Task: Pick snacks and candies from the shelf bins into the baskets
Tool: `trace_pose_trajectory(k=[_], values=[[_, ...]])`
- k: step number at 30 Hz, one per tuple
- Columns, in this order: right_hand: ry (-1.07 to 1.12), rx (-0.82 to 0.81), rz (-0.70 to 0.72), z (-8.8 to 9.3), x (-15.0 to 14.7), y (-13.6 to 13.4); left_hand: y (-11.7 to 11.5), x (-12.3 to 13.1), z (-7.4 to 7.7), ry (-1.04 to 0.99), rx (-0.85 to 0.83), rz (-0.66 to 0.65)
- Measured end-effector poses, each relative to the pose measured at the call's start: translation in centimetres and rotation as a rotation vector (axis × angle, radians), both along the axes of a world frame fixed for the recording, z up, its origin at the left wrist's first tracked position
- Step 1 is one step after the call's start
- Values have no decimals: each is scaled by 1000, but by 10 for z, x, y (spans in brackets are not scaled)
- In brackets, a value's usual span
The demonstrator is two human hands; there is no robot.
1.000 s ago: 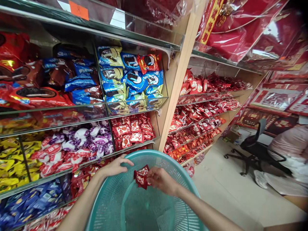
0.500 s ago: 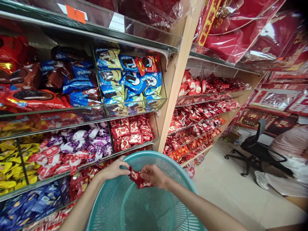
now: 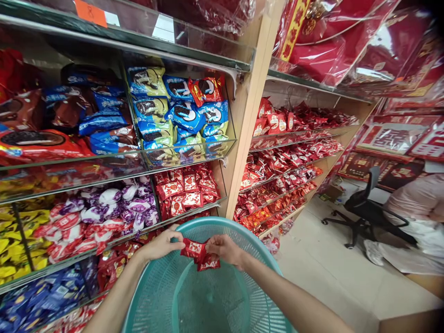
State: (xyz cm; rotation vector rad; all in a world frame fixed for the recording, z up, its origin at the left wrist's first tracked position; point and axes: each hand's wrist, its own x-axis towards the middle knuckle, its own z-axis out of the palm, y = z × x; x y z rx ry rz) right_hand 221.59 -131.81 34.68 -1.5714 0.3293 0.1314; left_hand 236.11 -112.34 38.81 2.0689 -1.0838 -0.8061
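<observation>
Both my hands are over a teal plastic basket point(image 3: 243, 305) held in front of me. My left hand point(image 3: 163, 243) pinches one end of a bunch of small red candy packets point(image 3: 200, 255). My right hand point(image 3: 225, 249) grips the other end, fingers closed on the packets. The packets hang just above the inside of the basket, near its far rim. The basket's bottom looks bare.
Shelves at left hold blue, yellow, purple and red snack bags behind clear fronts; a bin of red packets point(image 3: 187, 190) sits just beyond the basket. More red candy shelves point(image 3: 284, 171) run right. A black office chair point(image 3: 367, 210) and a seated person point(image 3: 416, 217) are on the tiled floor.
My left hand moved from the basket rim to the red packets, which the right hand brought leftwards; now both hands hold them. The view shifted slightly right.
</observation>
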Motion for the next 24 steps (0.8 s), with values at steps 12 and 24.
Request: trace_pose_trajectory(k=[12, 24], values=[[360, 306, -92, 12, -3, 9, 0, 2, -2, -10, 0, -18], [389, 383, -105, 7, 14, 31, 0, 5, -10, -25, -6, -39]])
